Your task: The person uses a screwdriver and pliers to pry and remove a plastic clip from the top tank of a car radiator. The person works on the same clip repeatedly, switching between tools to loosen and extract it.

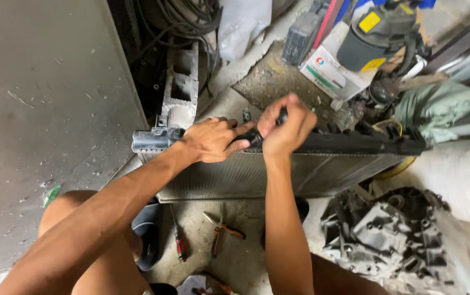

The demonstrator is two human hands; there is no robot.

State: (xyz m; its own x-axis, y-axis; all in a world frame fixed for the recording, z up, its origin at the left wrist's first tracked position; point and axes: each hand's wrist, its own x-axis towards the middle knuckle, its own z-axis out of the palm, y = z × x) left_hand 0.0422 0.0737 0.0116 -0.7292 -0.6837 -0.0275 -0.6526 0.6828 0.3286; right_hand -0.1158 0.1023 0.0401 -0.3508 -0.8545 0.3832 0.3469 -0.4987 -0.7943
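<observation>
Hands meet mid-rail on radiator [278, 175]: left hand [210, 140] flat w/ fingers apart, bracing plastic tank [355, 143]; right hand [287, 127] clamped on dark tool. Best keep brace firm, lever gently.

- A radiator [278, 172] stands on edge across the concrete floor, walling off the space beyond it; both hands, left hand [211, 140] and right hand [286, 127], crowd its black top tank [355, 143].
- A grey metal panel [43, 120] closes the left side.
- A concrete block [182, 87] and tangled cables [183, 19] fill the gap behind.
- A gearbox casing [393, 229] blocks the right.
- Between the person's legs, a screwdriver [178, 240] and pliers [223, 234] lie on the one open patch of floor.
</observation>
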